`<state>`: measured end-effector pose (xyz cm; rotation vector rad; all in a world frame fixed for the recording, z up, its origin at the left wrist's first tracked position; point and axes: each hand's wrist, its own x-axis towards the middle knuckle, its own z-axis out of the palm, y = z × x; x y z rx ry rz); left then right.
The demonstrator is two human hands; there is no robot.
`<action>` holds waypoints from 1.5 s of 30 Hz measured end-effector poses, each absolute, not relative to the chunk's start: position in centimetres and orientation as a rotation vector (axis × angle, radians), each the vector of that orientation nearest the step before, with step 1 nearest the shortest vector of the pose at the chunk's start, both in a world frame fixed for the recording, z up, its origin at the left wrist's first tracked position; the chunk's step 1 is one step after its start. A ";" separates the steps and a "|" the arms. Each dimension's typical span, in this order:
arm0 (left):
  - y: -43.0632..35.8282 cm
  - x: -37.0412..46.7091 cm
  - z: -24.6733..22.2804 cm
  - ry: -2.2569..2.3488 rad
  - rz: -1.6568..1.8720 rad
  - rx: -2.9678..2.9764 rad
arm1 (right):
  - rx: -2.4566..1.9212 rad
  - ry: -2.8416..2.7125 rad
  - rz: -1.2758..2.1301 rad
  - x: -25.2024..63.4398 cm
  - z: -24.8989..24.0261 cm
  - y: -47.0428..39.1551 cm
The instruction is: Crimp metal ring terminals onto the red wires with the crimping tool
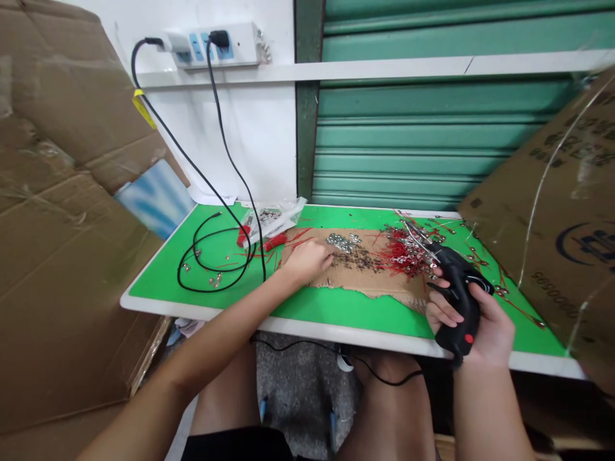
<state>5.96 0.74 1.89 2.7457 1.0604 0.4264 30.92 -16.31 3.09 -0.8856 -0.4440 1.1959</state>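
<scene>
My right hand (pixel 473 320) is wrapped around the handle of a black soldering gun (pixel 454 275), its thin metal tip pointing up and left. Just past the tip lies a heap of red wires with small metal ends (pixel 406 250), partly behind the gun. My left hand (pixel 310 261) is closed at the left part of a brown cardboard sheet (pixel 384 291), fingertips together; whether something small is between them is hidden. Close to those fingers sits a cluster of small silvery metal parts (pixel 341 242). Dark scorch-like marks (pixel 358 262) cover the cardboard's middle.
The green tabletop (pixel 307 314) has a white edge. Left of my left hand are a clear plastic bag (pixel 276 218) of metal parts, a bundle of red wires (pixel 273 241) and a coiled black cable (pixel 192 288). Large cardboard boxes flank the table. A power strip (pixel 245 45) hangs above.
</scene>
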 end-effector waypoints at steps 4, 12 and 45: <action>0.6 5.3 2.4 1.028 0.527 2.709 | -0.889 -0.458 1.199 31.0 3.0 -16.4; 0.0 2.6 3.4 1.239 0.592 2.595 | -0.863 -0.411 1.209 30.9 3.4 -16.3; -3.2 -8.1 7.9 1.245 1.354 1.351 | -0.966 -0.341 1.165 30.1 4.8 -15.9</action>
